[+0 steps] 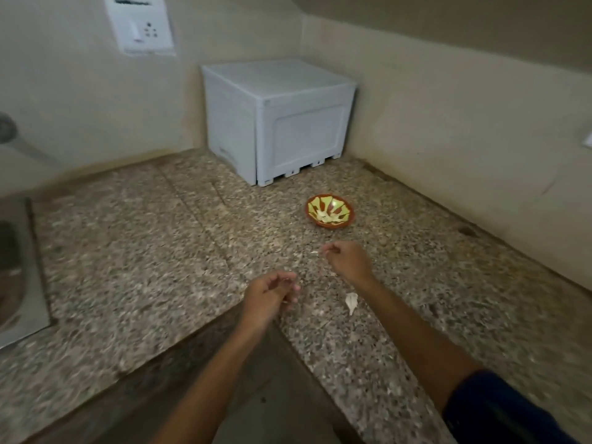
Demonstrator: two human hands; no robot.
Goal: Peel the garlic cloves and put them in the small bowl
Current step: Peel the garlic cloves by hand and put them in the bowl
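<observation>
The small bowl point(330, 211), orange outside with a yellow and red pattern inside, stands on the granite counter point(144, 251) in front of the white box; a few pale pieces lie in it. My left hand point(269, 294) hovers at the counter's inner corner, its fingers curled around a small pale garlic clove that is mostly hidden and blurred. My right hand point(347, 259) is farther back, just short of the bowl, with its fingertips pinched on a thin whitish sliver of garlic skin point(315, 252). A loose white garlic piece point(351, 302) lies on the counter between my forearms.
A white plastic box point(275, 123) fills the back corner against the beige walls. A steel sink point(16, 270) sits at the far left edge. A wall socket point(141, 25) is mounted above. The L-shaped counter's front edge drops to the floor point(272, 379) between my arms.
</observation>
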